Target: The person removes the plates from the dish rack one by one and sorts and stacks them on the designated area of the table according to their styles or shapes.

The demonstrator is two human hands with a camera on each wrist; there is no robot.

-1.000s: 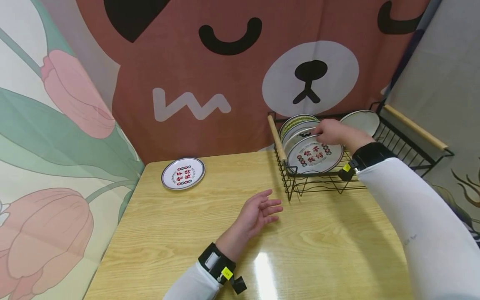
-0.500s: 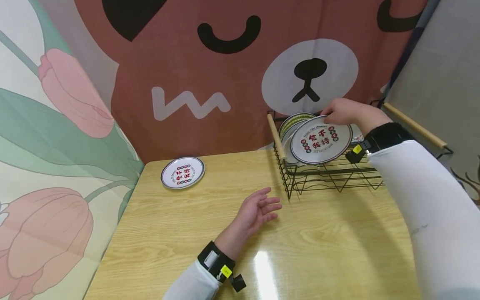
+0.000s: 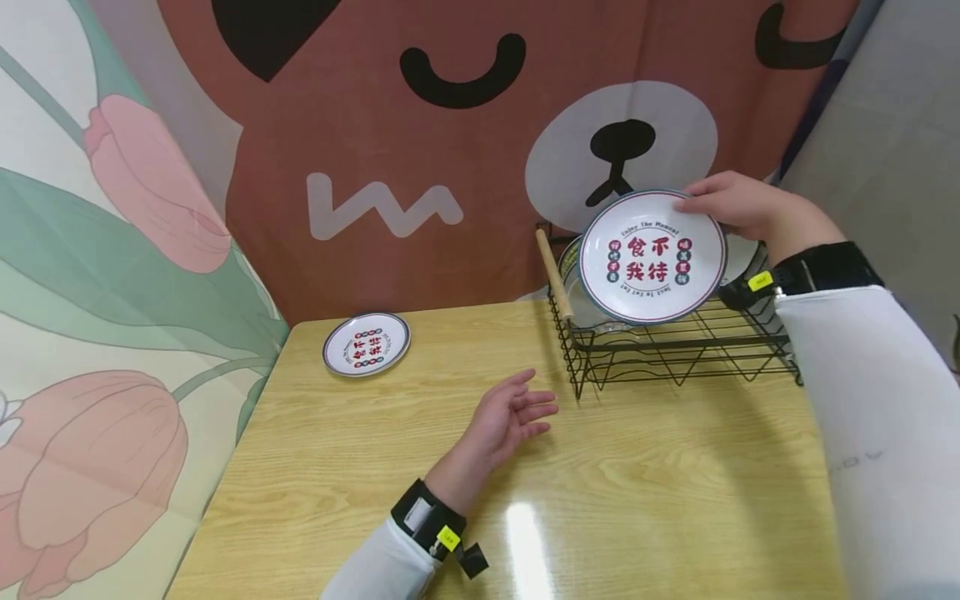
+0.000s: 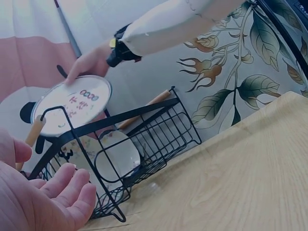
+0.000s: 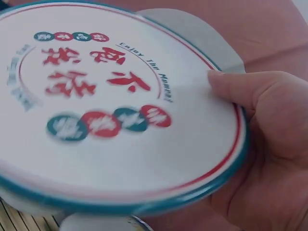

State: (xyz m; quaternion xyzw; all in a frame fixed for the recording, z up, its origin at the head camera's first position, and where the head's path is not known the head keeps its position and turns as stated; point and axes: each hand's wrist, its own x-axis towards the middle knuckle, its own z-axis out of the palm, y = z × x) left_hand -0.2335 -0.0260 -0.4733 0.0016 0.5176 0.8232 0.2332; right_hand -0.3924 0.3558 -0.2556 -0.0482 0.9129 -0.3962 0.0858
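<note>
My right hand (image 3: 738,208) pinches the upper right rim of a white plate (image 3: 652,257) with red lettering and a blue-green edge. The thumb lies on the plate's printed face in the right wrist view, with the other fingers behind it. The plate is tilted, face toward me, raised above a black wire dish rack (image 3: 675,343). Partly hidden behind it, other plates (image 3: 588,304) lean in the rack's left end. My left hand (image 3: 513,417) is held low over the table in front of the rack, fingers loosely extended, holding nothing.
A second plate with red lettering (image 3: 367,345) lies flat at the back left of the wooden table (image 3: 360,467). The rack has wooden handles (image 3: 553,275). A white bowl-like dish (image 4: 118,156) sits in the rack. A bear-printed cloth (image 3: 360,133) hangs behind the table.
My right hand has lifted the lettered plate up out of the rack and moved it slightly right, turning its face toward me. My left hand has barely moved.
</note>
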